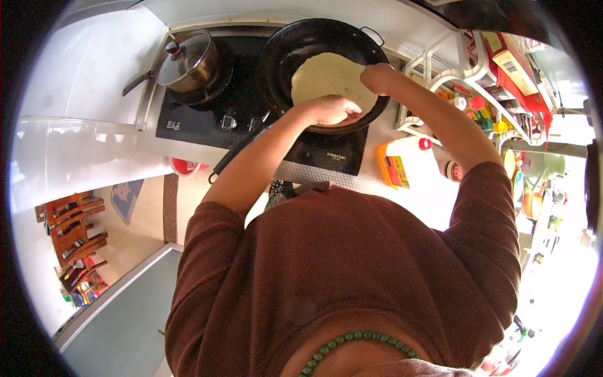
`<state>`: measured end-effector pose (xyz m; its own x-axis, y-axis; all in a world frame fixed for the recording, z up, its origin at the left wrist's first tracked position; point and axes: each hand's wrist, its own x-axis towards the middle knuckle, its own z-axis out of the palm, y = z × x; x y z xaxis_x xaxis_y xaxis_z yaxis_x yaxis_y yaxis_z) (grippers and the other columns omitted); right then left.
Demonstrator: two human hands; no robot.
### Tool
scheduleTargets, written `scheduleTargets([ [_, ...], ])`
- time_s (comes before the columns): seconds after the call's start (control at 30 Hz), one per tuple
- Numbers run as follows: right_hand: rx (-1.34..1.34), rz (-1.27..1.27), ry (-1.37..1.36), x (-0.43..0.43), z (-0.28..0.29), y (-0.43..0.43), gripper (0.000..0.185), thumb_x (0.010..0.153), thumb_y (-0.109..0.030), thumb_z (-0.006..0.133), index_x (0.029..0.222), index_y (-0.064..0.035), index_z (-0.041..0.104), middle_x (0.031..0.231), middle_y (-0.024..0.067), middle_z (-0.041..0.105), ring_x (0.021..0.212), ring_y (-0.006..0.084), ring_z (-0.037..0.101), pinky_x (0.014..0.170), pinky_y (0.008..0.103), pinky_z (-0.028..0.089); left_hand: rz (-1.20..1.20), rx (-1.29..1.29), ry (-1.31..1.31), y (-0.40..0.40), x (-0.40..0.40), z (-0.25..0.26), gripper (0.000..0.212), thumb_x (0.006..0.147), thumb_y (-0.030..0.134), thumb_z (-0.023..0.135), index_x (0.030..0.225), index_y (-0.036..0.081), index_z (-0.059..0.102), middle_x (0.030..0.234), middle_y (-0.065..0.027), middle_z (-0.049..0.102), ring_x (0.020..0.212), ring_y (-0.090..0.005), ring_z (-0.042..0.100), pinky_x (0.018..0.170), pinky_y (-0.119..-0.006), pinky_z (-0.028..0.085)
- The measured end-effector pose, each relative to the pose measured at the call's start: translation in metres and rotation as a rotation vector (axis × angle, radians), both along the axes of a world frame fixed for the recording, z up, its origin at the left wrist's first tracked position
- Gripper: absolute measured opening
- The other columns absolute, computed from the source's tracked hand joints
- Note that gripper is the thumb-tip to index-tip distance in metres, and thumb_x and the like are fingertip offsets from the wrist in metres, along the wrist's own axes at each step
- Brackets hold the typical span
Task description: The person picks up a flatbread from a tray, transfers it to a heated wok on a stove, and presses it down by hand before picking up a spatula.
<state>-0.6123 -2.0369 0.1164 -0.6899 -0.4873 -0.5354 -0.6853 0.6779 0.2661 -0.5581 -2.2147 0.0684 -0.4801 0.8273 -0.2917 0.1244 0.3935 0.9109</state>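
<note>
A round sheet of pale dough [325,77] lies in a large black wok [282,47] on the right side of a black gas hob [193,125]. My left hand [335,109] is on the dough's near edge, fingers curled; whether it pinches the dough is not clear. At the dough's right edge, by the wok's rim, is my right hand [378,79], closed with its fingertips hidden, so its grip cannot be told. The wok's long black handle [235,151] runs toward the lower left, partly under my left forearm.
A lidded saucepan [188,61] stands on the hob's left burner. Right of the hob are an oil jug with a red cap [400,160], a small jar [453,171] and a white rack [464,75] holding bottles and packets. A wall borders the hob's back.
</note>
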Motion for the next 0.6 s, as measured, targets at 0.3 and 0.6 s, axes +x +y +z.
scheduleTargets([
  [0.3,-0.124,0.107,0.016,0.017,-0.007,0.021,0.011,0.065,-0.006,0.061,0.073,-0.0009,0.066,0.073,0.0159,0.064,0.071,0.0321,0.064,0.056,0.0414,0.051,-0.032,-0.322,0.341,0.001,0.020,0.044,0.041,0.077,0.006,0.043,0.115,0.012,0.058,0.114,-0.0158,0.057,0.105,-0.0289,0.054,0.091,-0.034,0.041],
  [0.6,-0.119,-0.010,0.038,0.028,-0.001,0.018,0.015,0.069,-0.005,0.056,0.079,-0.0043,0.066,0.079,0.0168,0.063,0.077,0.0320,0.063,0.063,0.0397,0.051,-0.049,-0.328,0.374,0.001,0.024,0.054,0.037,0.081,0.010,0.039,0.113,0.007,0.057,0.111,-0.0152,0.059,0.103,-0.0293,0.055,0.089,-0.037,0.041],
])
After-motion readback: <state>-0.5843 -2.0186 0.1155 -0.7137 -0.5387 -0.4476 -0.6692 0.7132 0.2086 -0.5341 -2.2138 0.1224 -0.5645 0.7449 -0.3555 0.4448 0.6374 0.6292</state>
